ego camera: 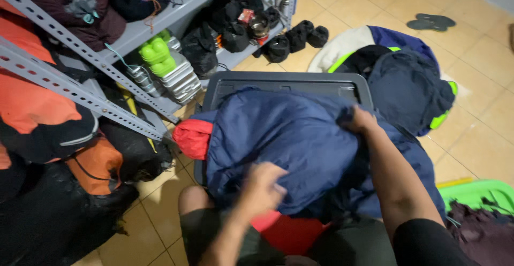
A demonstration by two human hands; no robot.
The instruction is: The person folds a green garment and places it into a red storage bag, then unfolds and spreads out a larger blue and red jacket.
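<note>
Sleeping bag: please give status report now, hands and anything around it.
Left hand flat on blue sleeping bag. Right hand grips its far edge. Bag lies over dark bin, red lining showing. Shelf close at left.

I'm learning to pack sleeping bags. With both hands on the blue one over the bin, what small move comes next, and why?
Probably press the left hand down and roll the blue bag toward the right hand. The bag lies bunched and puffy over the dark bin, its red lining spilling out at one end; the right hand pinches a fold at the far edge, while the left, blurred, rests on top.
</note>
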